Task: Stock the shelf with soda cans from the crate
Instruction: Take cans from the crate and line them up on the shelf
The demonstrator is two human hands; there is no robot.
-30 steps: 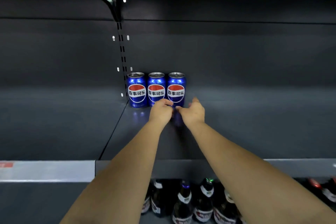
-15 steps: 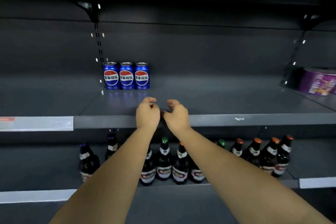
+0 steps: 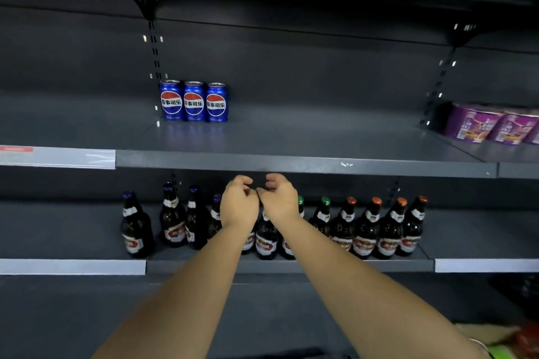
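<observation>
Head camera, the one feed I've got, and I'm looking straight into dark grey shelving. Middle shelf (image 3: 291, 165) first: three blue soda cans (image 3: 194, 102) stand upright in a tight row, sides touching, labels facing me. They're tucked at the back left of the bay, just beside the slotted upright (image 3: 154, 49). Far right, past the next upright, a line of purple tubs (image 3: 481, 125) sits in the neighbouring bay.

Now the hands. Both bare arms stretch forward up the middle of the picture. Left hand (image 3: 239, 207) and right hand (image 3: 281, 201) hang side by side just below the front lip of the can shelf, close enough that they nearly touch. On both, the fingers are loosely curled and slack, with nothing in either grasp. Neither hand is on a can; the cans sit well above them and off to the left.

Behind the hands, the lower shelf (image 3: 408, 265) carries a row of dark glass bottles (image 3: 364, 233), all upright. I'm seeing purple caps on the left, green in the middle and orange to the right, with a few bottles partly hidden by the wrists.

A pale label strip (image 3: 58, 158) runs along the shelf edge at the left. In the bottom right corner there's something red and green, too blurred for me to name.
</observation>
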